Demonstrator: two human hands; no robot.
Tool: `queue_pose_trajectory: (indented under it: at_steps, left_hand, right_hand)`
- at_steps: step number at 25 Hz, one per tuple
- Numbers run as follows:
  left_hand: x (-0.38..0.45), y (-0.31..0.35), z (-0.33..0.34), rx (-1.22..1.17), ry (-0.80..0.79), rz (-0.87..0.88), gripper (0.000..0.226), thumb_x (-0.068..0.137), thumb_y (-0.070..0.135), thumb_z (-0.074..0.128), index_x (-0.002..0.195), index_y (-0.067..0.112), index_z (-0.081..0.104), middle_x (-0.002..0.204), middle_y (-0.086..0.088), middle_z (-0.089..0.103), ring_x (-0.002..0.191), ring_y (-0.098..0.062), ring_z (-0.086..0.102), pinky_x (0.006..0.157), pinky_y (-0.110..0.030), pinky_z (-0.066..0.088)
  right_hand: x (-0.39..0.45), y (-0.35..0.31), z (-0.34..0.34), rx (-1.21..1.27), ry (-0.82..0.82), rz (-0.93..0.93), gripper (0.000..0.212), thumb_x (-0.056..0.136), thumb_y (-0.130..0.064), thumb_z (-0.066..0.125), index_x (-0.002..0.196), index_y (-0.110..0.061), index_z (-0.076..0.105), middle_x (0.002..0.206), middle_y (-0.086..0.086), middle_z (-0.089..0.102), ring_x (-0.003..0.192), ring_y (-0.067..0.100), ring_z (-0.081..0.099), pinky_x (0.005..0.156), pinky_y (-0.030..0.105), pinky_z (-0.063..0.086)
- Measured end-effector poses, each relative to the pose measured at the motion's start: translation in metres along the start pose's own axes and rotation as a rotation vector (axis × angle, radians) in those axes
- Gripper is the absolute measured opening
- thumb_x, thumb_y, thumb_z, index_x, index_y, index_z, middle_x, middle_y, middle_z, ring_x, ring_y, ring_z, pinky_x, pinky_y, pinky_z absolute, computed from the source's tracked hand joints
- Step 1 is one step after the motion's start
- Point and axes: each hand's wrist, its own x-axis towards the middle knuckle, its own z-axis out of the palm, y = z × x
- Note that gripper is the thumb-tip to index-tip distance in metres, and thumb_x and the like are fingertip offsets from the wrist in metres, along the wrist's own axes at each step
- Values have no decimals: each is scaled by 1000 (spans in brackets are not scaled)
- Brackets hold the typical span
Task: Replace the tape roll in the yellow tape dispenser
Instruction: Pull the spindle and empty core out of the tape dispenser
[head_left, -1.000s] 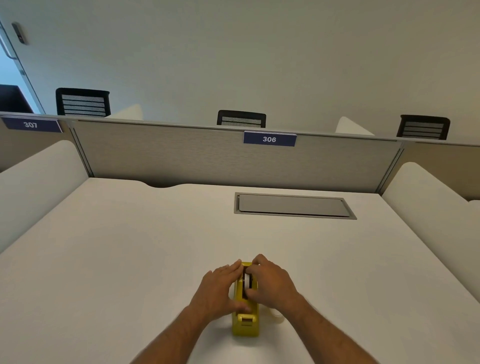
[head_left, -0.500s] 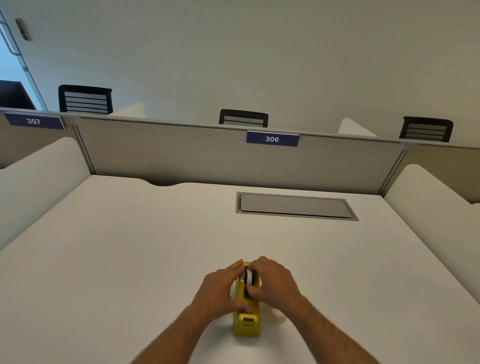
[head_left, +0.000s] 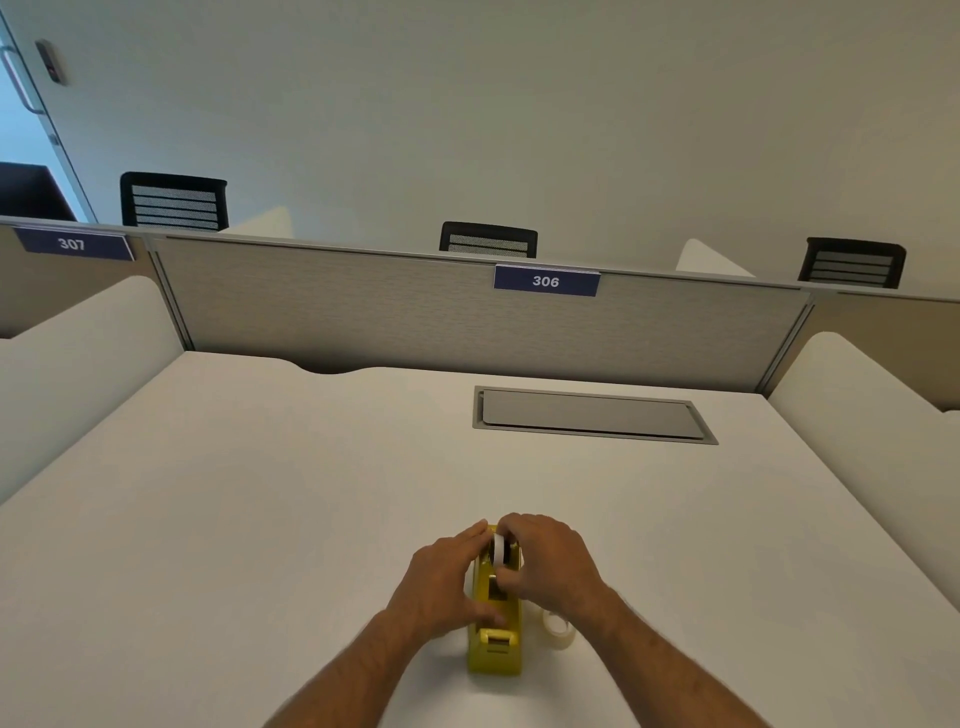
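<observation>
The yellow tape dispenser (head_left: 494, 649) stands on the white desk, its cutter end towards me. My left hand (head_left: 441, 587) clasps its left side. My right hand (head_left: 545, 564) pinches a white tape roll (head_left: 499, 550) that sits in the top of the dispenser, with fingers curled over the roll's far and near edges. A second, clear tape roll (head_left: 560, 631) lies flat on the desk just right of the dispenser, partly hidden under my right wrist.
A grey cable hatch (head_left: 592, 415) is set into the desk (head_left: 260, 519) farther back. A fabric partition (head_left: 415, 312) with the label 306 closes the far edge; white side dividers stand at left and right. Chair backs show behind.
My right hand has shifted slightly up and right on the white roll; more of the roll and the clear roll beside the dispenser now show. The left hand keeps its grip.
</observation>
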Motion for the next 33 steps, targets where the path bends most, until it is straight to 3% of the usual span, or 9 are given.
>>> queue_pose_trajectory:
  at_steps: [6,10,12,16,20,28,33]
  left_hand:
    - [-2,3,-1,-229,199,-14,68,78,34,76,139,32,45,138,10,54,123,-9,52,107,-30,43]
    - [-7,12,-1,-367,246,37,58,80,15,75,131,34,54,120,13,66,102,-2,64,93,-24,54]
    - [-8,12,1,-458,263,31,56,77,13,76,127,32,59,114,14,70,98,-2,67,89,-25,56]
    - [-4,13,4,-563,291,-41,53,78,16,77,128,24,60,118,9,69,104,-8,67,89,-20,55]
    - [-2,19,1,-610,313,-91,51,79,16,77,127,24,60,117,12,66,104,-8,65,85,-12,51]
    - [-2,26,-4,-708,163,-102,45,86,13,69,127,31,60,122,12,65,112,-12,62,96,-25,51]
    - [-1,21,-2,-735,122,-106,45,85,11,69,123,34,62,119,13,68,112,-12,63,100,-33,51]
  right_hand:
    - [-1,6,-1,70,18,-4,43,69,-54,71,103,-30,60,97,-11,67,83,11,60,77,24,54]
    - [0,5,-4,201,49,-20,44,68,-52,69,105,-28,66,92,-11,70,79,10,63,74,26,58]
    - [-1,5,-6,281,64,16,43,68,-50,74,104,-27,70,89,-11,72,77,6,65,74,21,57]
    - [-4,5,-7,486,109,133,36,67,-35,85,99,-23,74,83,-11,72,76,2,68,70,12,54]
    - [-4,8,-6,599,131,163,19,75,-26,81,94,-28,75,83,-12,73,77,7,69,73,31,61]
    - [-5,15,0,733,112,174,19,78,-18,77,93,-30,76,86,-8,76,83,12,70,76,40,61]
    - [-8,16,1,645,134,132,18,78,-16,76,90,-29,76,85,-8,74,81,6,68,74,29,59]
